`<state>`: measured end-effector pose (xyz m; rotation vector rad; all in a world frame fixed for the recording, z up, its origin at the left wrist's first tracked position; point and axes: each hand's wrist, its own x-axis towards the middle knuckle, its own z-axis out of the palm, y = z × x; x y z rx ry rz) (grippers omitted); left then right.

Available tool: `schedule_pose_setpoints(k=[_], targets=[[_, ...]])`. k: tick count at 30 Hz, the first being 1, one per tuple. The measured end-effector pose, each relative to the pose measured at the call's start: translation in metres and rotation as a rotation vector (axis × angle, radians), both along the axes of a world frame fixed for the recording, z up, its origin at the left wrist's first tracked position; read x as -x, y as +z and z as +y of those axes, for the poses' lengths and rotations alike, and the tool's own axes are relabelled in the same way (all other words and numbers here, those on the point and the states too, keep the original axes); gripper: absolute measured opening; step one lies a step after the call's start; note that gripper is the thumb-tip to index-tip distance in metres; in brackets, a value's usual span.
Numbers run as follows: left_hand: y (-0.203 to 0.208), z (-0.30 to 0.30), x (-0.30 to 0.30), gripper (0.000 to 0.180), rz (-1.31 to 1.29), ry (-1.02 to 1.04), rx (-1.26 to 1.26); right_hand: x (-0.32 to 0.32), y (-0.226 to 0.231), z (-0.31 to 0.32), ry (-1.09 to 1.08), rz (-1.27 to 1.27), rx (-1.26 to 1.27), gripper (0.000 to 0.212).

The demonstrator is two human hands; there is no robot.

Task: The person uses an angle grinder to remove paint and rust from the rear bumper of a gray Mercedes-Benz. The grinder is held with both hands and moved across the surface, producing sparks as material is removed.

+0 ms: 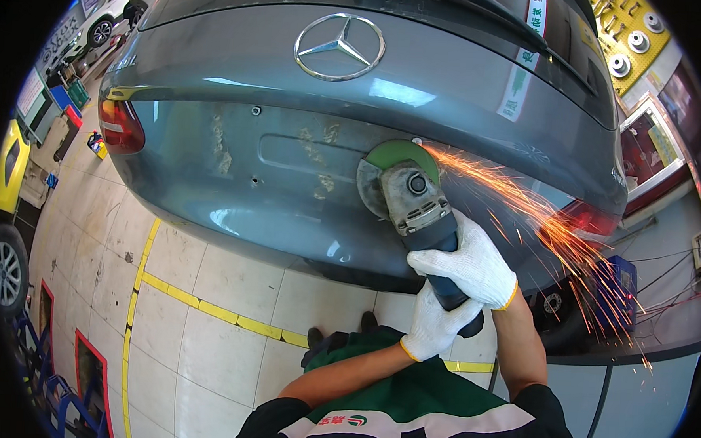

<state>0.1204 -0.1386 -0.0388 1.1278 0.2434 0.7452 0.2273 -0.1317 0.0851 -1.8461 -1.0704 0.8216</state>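
Note:
An angle grinder with a green disc is held up against the tailgate of a grey car. Around the front of its dark body wraps my right hand, in a white knit glove. My left hand, gloved the same way, grips the rear of the handle behind the right one. The disc's upper edge meets a small bright stud in the recessed panel, though the exact contact is partly hidden by glare. Orange sparks fly off to the right and downward.
Patches of old adhesive and another stud mark the recess, below a round chrome emblem. To the right stand a blue machine and loose cables in the sparks' path. Yellow tape crosses the tiled floor. A person is far left.

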Motion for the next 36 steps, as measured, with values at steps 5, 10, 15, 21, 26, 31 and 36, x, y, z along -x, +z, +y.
schedule_pose_setpoints(k=[5, 10, 15, 21, 26, 31, 36], targets=[[0.003, 0.001, 0.001, 0.046, -0.002, 0.002, 0.019, -0.002, -0.002, 0.001, 0.006, -0.021, 0.01, 0.08], [0.004, 0.001, 0.002, 0.047, 0.002, -0.001, 0.013, 0.003, 0.008, 0.001, 0.013, 0.014, 0.017, 0.082], [0.006, -0.001, 0.002, 0.047, -0.025, 0.014, 0.039, 0.0, 0.001, -0.001, -0.006, 0.008, 0.03, 0.079], [0.005, 0.004, 0.002, 0.046, -0.007, 0.0, 0.013, 0.001, 0.002, 0.003, 0.005, 0.012, 0.026, 0.077], [0.006, 0.002, 0.002, 0.046, -0.015, 0.0, 0.026, -0.002, -0.004, 0.002, 0.009, -0.003, -0.031, 0.078], [0.004, -0.002, 0.001, 0.045, -0.014, 0.02, 0.028, 0.0, 0.0, -0.002, -0.012, -0.016, 0.006, 0.079], [0.001, 0.001, 0.0, 0.043, -0.015, -0.01, 0.019, -0.002, 0.0, 0.0, -0.006, -0.027, 0.025, 0.078]])
